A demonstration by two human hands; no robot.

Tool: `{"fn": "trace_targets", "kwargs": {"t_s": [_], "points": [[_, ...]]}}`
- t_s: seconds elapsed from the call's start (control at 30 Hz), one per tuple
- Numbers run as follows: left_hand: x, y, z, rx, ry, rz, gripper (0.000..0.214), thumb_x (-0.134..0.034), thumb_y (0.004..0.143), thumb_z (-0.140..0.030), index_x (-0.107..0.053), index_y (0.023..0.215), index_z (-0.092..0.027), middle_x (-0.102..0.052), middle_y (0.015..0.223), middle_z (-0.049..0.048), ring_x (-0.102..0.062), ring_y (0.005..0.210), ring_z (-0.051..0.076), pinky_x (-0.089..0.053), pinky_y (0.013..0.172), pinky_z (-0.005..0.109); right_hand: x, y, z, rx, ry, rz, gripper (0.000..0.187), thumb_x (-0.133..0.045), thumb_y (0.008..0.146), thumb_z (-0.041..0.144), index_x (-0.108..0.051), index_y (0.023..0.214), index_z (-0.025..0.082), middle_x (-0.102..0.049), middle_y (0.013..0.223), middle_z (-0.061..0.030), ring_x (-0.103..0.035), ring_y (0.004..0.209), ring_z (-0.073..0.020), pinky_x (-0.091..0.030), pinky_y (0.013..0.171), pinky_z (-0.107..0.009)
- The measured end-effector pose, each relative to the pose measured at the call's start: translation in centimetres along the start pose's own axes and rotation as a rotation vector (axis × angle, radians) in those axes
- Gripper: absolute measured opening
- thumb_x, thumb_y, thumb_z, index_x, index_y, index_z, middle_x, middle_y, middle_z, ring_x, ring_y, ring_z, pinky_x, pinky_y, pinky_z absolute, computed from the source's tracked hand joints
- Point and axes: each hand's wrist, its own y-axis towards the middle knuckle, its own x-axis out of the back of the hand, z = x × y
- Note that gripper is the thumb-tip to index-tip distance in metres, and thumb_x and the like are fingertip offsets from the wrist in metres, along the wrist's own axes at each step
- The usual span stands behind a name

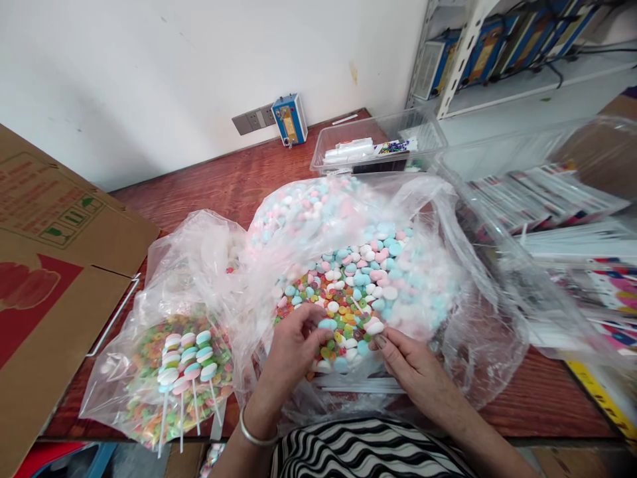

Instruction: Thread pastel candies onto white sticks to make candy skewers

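My right hand pinches a candy skewer at its lower end, where a pink and a white marshmallow sit on a thin white stick. The stick points up and left, away from my fingertips. Opposite it, my left hand is curled with thumb and fingers around a light blue marshmallow. Both hands hover over an opened plastic bag of loose pink, white and blue marshmallows. Small ring-shaped gummies in red, yellow and green are heaped among them, close to my fingers.
On the left, several finished candy skewers lie on a bag of ring gummies. A cardboard box stands beyond. Clear plastic bins with packaging are at the back and right. A blue device leans near the wall sockets.
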Motion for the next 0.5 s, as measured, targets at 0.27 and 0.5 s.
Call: {"fn": "trace_targets", "kwargs": {"t_s": [0.27,0.5], "points": [[-2.7,9.0,0.7,0.088,-0.175,-0.061,0.012,-0.054,0.086,-0.025,-0.062,0.093,-0.019,-0.066,0.068,0.0003,-0.064,0.059,0.015,-0.052,0.055,0.026,0.0,0.0,0.4,0.019,-0.004,-0.039,0.035,-0.039,0.096,0.045,-0.053,0.076,0.020,-0.038,0.058,0.0055,-0.035,0.052,-0.0116,-0.027,0.046,-0.022],[-3.4,9.1,0.0,-0.051,0.083,-0.074,0.013,-0.060,0.080,-0.016,-0.068,0.072,-0.020,-0.068,0.078,0.0025,-0.062,0.077,0.018,-0.049,0.077,0.033,0.5,-0.1,0.0,0.009,-0.005,-0.080,0.037,-0.038,0.096,0.045,-0.058,0.080,0.019,-0.042,0.058,0.0052,-0.037,0.051,-0.0120,-0.029,0.047,-0.023]]}}
